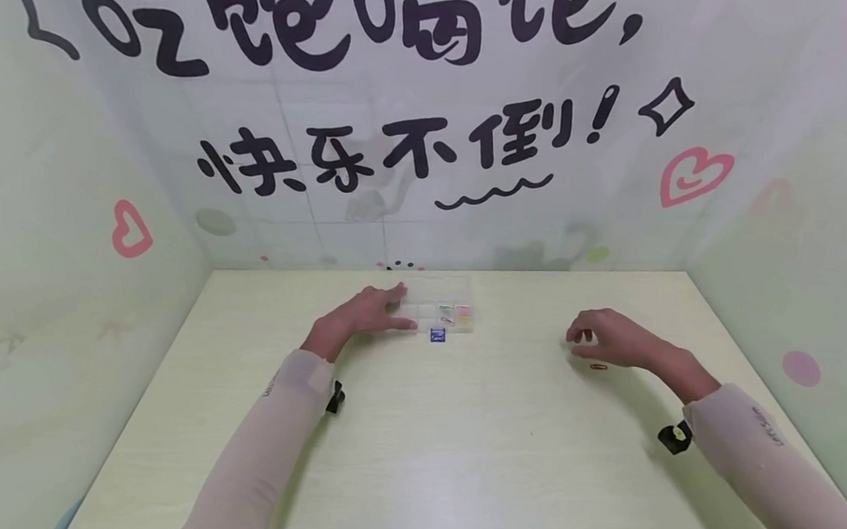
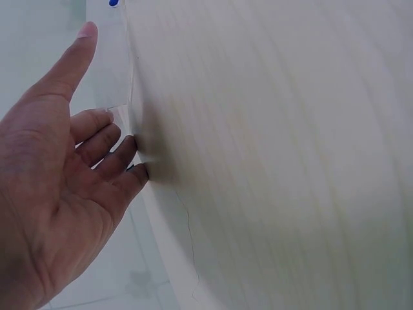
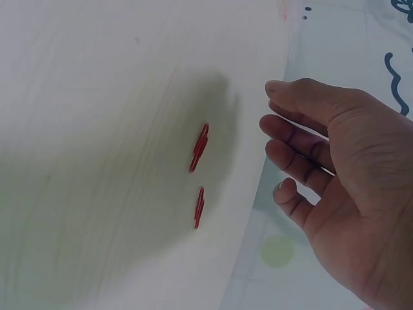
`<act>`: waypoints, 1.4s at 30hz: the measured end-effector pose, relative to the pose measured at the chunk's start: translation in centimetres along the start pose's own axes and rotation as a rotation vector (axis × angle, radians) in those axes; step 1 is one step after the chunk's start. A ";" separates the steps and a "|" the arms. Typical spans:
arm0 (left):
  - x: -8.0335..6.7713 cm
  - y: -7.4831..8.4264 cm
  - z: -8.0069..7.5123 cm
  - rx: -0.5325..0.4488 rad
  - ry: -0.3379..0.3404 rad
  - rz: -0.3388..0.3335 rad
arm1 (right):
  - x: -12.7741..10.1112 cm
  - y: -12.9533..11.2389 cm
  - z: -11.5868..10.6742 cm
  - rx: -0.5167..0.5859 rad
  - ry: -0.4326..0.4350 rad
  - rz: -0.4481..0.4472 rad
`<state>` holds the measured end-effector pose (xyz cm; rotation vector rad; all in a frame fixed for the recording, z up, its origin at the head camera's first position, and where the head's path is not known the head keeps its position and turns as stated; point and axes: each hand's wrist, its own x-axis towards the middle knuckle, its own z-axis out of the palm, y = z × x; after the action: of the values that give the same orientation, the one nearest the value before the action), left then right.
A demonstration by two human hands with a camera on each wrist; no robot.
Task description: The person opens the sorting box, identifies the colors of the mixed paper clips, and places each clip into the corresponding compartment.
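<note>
Two hands over a pale wooden table [image 1: 455, 447], one at a clear compartment box, one above red paper clips.

Left hand [image 1: 367, 314] laid flat at the left end of the clear plastic box [image 1: 441, 307], fingers straight and spread, touching its edge; nothing gripped. Box set near the table's far edge, small coloured items visible in its right-hand compartments, too small to identify. Small blue item [image 1: 438, 335] on the table just in front of the box, touching or nearly so. Right hand [image 1: 606, 339] well apart to the right, raised slightly, fingers loosely curled, holding nothing. Two red paper clips [image 3: 199, 147] lying on the table directly below that hand, in its shadow, close together, not touched. Light sleeves on both forearms.
</note>
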<state>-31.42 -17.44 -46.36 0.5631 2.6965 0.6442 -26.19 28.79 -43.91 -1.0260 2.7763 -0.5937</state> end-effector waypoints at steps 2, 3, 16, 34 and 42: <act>0.1 -0.1 0.0 0.001 0.001 0.000 | -0.4 0.3 -0.1 0.002 -0.008 0.012; 0.2 -0.1 0.1 0.003 0.001 0.001 | -0.7 0.5 -0.1 0.003 -0.013 0.017; 0.2 0.0 0.2 -0.006 -0.001 -0.021 | -3.0 1.4 -0.3 0.032 -0.058 0.050; 0.1 -0.1 0.1 -0.005 -0.002 -0.006 | -3.4 2.6 0.4 0.080 -0.135 0.073; 0.0 0.0 0.1 0.008 0.003 0.002 | -3.2 2.2 0.5 0.104 -0.142 0.084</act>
<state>-31.35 -17.44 -46.44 0.5679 2.7027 0.6349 -24.99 32.22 -45.31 -0.8889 2.6212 -0.6206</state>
